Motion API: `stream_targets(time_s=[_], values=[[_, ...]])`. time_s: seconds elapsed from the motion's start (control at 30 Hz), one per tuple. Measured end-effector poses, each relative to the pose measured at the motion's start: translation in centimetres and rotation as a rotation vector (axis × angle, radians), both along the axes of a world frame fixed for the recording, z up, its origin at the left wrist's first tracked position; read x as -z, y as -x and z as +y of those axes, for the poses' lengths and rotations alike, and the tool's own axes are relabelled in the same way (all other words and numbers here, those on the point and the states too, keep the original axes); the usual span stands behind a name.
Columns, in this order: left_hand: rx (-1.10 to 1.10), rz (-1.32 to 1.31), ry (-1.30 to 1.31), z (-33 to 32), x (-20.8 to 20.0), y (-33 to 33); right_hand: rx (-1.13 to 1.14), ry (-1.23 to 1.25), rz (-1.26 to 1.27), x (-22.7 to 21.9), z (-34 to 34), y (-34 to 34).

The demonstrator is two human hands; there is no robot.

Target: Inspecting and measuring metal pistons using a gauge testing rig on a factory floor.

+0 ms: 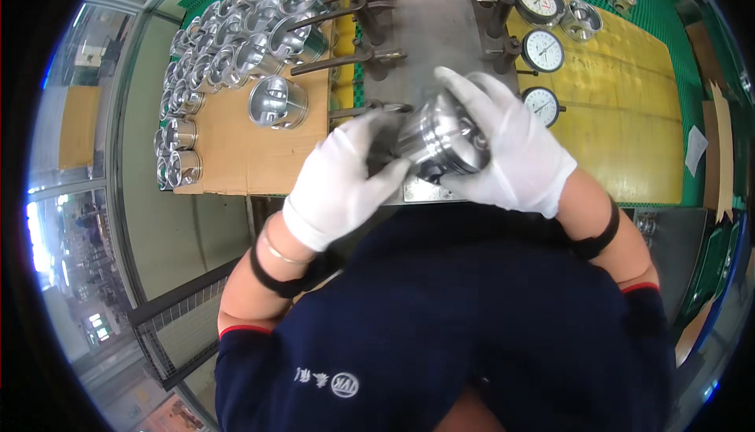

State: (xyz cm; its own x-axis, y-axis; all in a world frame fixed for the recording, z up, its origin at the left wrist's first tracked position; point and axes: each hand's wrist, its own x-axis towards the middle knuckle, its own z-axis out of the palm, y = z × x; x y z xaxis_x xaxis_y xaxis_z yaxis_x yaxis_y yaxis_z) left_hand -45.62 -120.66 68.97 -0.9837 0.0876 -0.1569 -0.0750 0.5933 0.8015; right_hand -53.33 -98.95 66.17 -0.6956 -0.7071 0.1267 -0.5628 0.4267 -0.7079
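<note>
A shiny metal piston, ring grooves round its side, is held tilted between my two white-gloved hands, a little above the near end of the metal plate. My right hand wraps its right end, fingers over the top and thumb beneath. At its left side, my left hand curls round it, thumb against the lower edge; its other fingertips are blurred and partly hidden. Just left of my hands stands a single piston on brown cardboard.
Many more pistons crowd the cardboard at the far left. Clamp posts with long handles line the metal plate. Dial gauges stand along its right side, beside a yellow board. Further pistons sit at the back right.
</note>
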Motion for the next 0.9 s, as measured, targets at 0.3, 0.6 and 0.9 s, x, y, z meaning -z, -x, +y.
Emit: stream_targets(time_s=[0.3,0.6,0.9], values=[[0.226,0.581,0.384,1.6,5.3,2.2,0.11,0.083,0.076,1.5,1.9,-1.3],[0.169,0.579,0.161,2.0,7.1,5.1,0.24,0.237,-1.063,4.1,3.0,-3.4],[0.135,0.54,0.175,2.1,7.2,5.3,0.243,0.321,-1.217,3.7,3.0,-3.1]])
